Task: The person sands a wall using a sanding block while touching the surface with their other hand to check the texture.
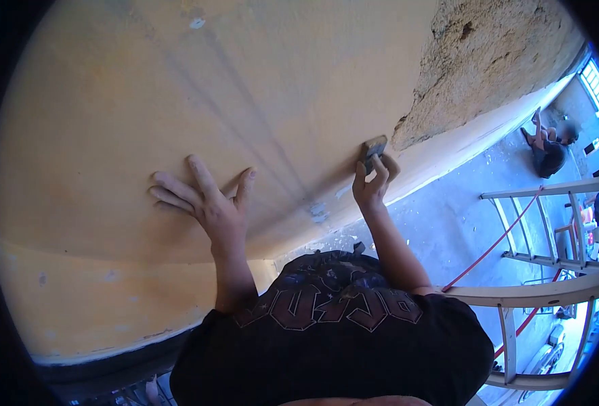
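My left hand (208,197) lies against the yellowish plaster wall (110,122) with its fingers spread, and nothing is in it. The fingertips look dusty. To the right, my right hand (376,177) pinches a small worn block, which looks like a sanding block (374,145), between thumb and fingers. The block is at the wall surface, just left of the lower end of a rough patch (475,61) where the smooth coat is gone. Faint dark streaks and a few pale spots mark the wall between and above my hands.
A metal ladder (536,294) stands close on my right, with a red cord (492,245) running across it. Farther off, a person (550,150) sits low on the grey floor (435,220). Assorted items lie beyond the ladder, and a bright barred window (598,95) is at the far right.
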